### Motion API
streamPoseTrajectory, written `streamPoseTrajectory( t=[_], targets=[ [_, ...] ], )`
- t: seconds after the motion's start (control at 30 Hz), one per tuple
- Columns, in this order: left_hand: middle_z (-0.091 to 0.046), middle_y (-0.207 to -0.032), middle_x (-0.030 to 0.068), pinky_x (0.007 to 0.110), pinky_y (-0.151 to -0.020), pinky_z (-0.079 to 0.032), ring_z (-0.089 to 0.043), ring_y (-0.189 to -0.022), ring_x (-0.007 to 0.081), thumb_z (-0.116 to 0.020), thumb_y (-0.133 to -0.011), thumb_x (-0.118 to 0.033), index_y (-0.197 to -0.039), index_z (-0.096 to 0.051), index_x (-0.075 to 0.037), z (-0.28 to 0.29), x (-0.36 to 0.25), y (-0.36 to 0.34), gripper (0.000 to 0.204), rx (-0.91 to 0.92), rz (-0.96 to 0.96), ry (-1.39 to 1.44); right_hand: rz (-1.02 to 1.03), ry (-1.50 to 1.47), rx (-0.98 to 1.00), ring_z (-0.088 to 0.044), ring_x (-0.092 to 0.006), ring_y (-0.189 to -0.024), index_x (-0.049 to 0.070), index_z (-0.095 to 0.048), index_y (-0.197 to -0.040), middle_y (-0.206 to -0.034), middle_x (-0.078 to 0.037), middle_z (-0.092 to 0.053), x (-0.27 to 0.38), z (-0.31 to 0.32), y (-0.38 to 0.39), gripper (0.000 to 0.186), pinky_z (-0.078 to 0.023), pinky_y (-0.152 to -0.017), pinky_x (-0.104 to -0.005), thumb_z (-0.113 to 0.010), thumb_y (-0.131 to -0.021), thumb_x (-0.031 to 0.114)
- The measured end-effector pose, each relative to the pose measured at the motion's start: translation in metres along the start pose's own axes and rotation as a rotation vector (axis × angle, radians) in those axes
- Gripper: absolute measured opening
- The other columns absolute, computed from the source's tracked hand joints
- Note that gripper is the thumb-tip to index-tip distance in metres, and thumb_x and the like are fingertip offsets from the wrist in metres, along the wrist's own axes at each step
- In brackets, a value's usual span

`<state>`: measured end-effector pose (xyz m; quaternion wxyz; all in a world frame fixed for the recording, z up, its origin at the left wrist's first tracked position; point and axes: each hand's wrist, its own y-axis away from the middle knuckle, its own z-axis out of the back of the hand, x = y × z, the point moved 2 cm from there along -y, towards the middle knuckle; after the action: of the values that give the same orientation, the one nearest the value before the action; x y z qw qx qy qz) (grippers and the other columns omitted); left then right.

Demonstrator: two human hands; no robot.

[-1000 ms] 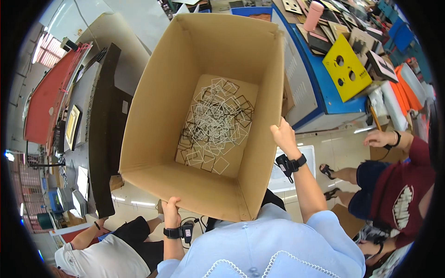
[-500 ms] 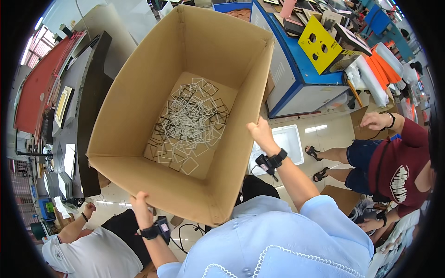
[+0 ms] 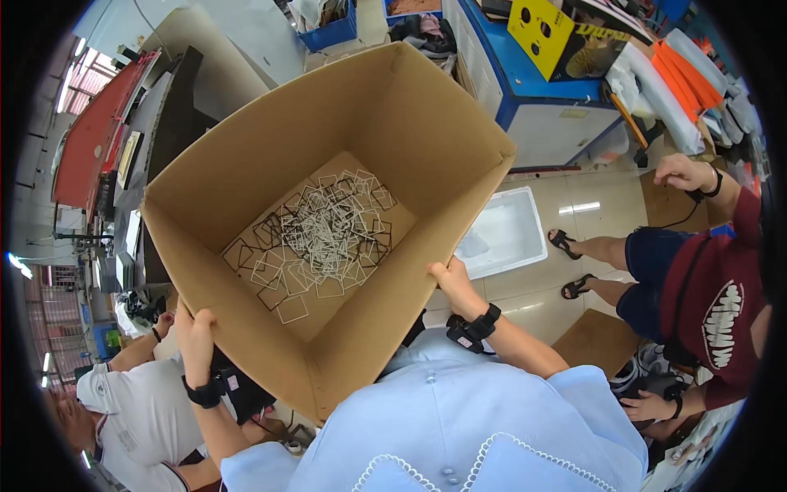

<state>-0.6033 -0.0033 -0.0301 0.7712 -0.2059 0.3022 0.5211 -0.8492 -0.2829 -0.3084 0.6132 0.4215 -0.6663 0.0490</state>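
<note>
I had the big cardboard box (image 3: 328, 213) held up in front of me, open side facing me and tilted. My left hand (image 3: 195, 332) was closed over its lower left rim, fingers curled on the edge; my right hand (image 3: 453, 283) clamped the right-hand rim the same way. On the box floor lay a tangle of thin square wire frames (image 3: 324, 234). Right of the box, a white plastic tub (image 3: 504, 234) sat on the floor, and beyond it a person in a maroon shirt (image 3: 721, 303) was seated.
</note>
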Motion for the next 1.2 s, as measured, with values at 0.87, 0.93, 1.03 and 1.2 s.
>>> streamPoseTrajectory(
  t=[0.87,0.93,1.03,1.2],
  targets=[
    [-0.067,-0.090,0.0249,0.047,-0.078,-0.048,-0.063,-0.087,0.0431,-0.051,-0.074,-0.014,-0.111,-0.061,-0.004,-0.027,-0.063,0.039,0.040,-0.053,-0.086,-0.719,-0.404,-0.076,0.374,-0.064,-0.0230,-0.097,-0.003,-0.056,-0.115,-0.109,-0.013,-0.063,-0.085,0.019,0.013,0.034,-0.057,-0.078,-0.0345,-0.052,-0.088,0.017],
    [-0.067,-0.092,0.0250,0.049,-0.079,-0.048,-0.062,-0.089,0.0440,-0.051,-0.074,-0.015,-0.110,-0.061,-0.004,-0.024,-0.057,0.037,0.039,-0.058,-0.054,-0.692,-0.410,0.008,0.356,-0.065,-0.0236,-0.095,-0.003,-0.057,-0.116,-0.109,-0.014,-0.063,-0.079,0.015,0.009,0.036,-0.057,-0.078,-0.0343,-0.051,-0.088,0.020],
    [-0.066,-0.091,0.0270,0.049,-0.080,-0.048,-0.061,-0.089,0.0453,-0.051,-0.076,-0.016,-0.105,-0.062,-0.002,0.001,-0.062,0.035,0.034,-0.111,-0.128,-0.669,-0.309,0.604,0.381,-0.069,-0.0271,-0.079,-0.003,-0.066,-0.097,-0.081,-0.020,-0.068,-0.074,0.029,-0.001,0.034,-0.055,-0.070,-0.0371,-0.051,-0.089,0.027],
    [-0.064,-0.087,0.0310,0.051,-0.080,-0.049,-0.062,-0.088,0.0480,-0.054,-0.077,-0.021,-0.088,-0.061,0.005,-0.015,-0.057,0.018,0.029,-0.148,-0.099,-0.763,0.473,1.382,0.430,-0.067,-0.0354,-0.079,0.004,-0.069,-0.096,-0.078,-0.019,-0.068,0.065,-0.005,0.029,0.046,-0.051,-0.071,-0.0448,-0.053,-0.090,0.047]
  ],
)
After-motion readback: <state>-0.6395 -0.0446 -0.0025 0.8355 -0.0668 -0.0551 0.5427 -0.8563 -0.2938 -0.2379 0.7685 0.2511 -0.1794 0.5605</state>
